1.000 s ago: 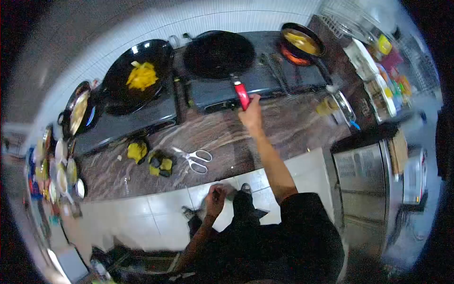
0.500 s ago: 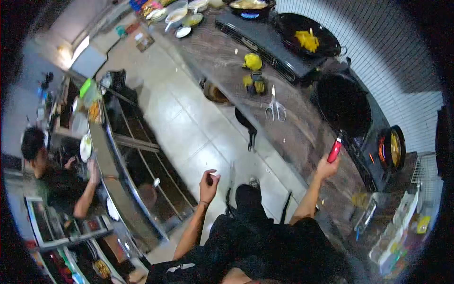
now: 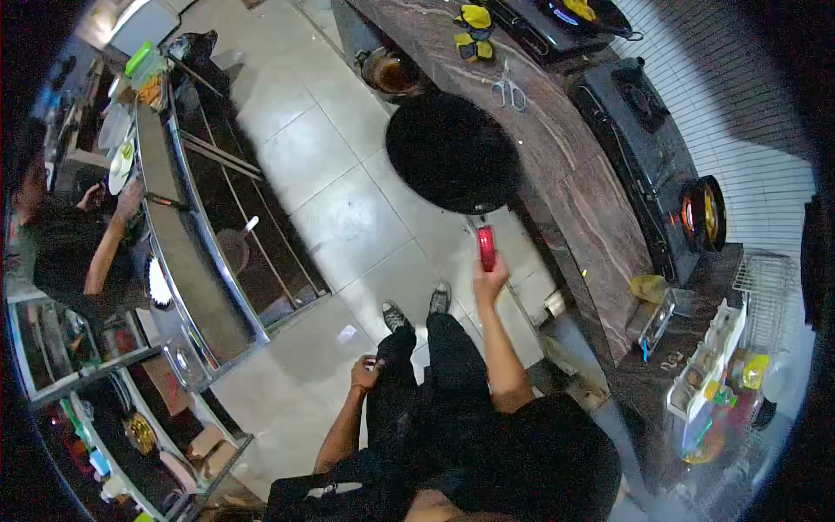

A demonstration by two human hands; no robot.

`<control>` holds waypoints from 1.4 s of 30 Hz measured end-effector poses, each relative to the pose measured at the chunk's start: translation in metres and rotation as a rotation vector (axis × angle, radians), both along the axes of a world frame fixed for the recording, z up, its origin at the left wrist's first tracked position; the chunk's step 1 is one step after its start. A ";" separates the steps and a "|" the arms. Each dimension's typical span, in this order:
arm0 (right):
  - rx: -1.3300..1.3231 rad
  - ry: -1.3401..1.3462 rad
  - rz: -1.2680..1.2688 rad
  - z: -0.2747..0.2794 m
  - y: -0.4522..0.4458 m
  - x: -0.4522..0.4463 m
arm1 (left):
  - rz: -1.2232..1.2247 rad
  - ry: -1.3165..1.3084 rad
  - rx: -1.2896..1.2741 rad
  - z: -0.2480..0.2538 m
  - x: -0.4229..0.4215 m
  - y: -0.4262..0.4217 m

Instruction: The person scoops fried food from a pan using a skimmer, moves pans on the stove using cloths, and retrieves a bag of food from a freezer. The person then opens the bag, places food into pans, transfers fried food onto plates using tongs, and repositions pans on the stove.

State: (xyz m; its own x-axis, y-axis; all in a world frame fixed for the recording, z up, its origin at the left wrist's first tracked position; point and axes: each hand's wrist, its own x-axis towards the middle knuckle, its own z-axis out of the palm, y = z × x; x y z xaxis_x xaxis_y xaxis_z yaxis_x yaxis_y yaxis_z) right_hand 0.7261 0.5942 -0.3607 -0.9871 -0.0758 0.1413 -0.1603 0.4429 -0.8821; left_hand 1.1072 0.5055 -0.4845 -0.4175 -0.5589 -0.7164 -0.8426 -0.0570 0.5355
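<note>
My right hand (image 3: 490, 280) grips the red handle of a round black frying pan (image 3: 452, 152). The pan is held in the air over the floor beside the counter edge, and its dark inside faces up. My left hand (image 3: 366, 372) hangs low by my left leg with its fingers curled. Whatever may be in those fingers is too small to make out. On the counter (image 3: 565, 165), beyond the pan, lie scissors (image 3: 508, 92) and yellow-and-black bundles (image 3: 475, 33). A gas stove (image 3: 609, 113) on the counter shows a bare burner.
Another pan (image 3: 709, 214) sits over a glowing burner at the right, and a wok (image 3: 583, 12) holds yellow food farther back. A white rack of jars (image 3: 709, 357) stands at lower right. Across the aisle, a person (image 3: 74, 235) works behind a shelved counter (image 3: 187, 252).
My right hand has lifted the frying pan off the stove and swung it left over the floor. My left hand has dropped lower. My view has shifted, bringing my shoes into sight.
</note>
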 end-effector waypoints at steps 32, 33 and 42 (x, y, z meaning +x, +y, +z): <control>0.501 -0.095 -0.609 -0.667 0.084 -0.172 | -0.202 0.363 -0.471 -0.368 -0.190 -0.131; 0.618 0.075 -0.598 -0.727 0.120 -0.191 | -0.208 0.351 -0.460 -0.378 -0.195 -0.138; 0.156 0.330 -0.153 -0.650 -0.020 -0.261 | -0.232 0.191 -0.472 -0.417 -0.240 -0.164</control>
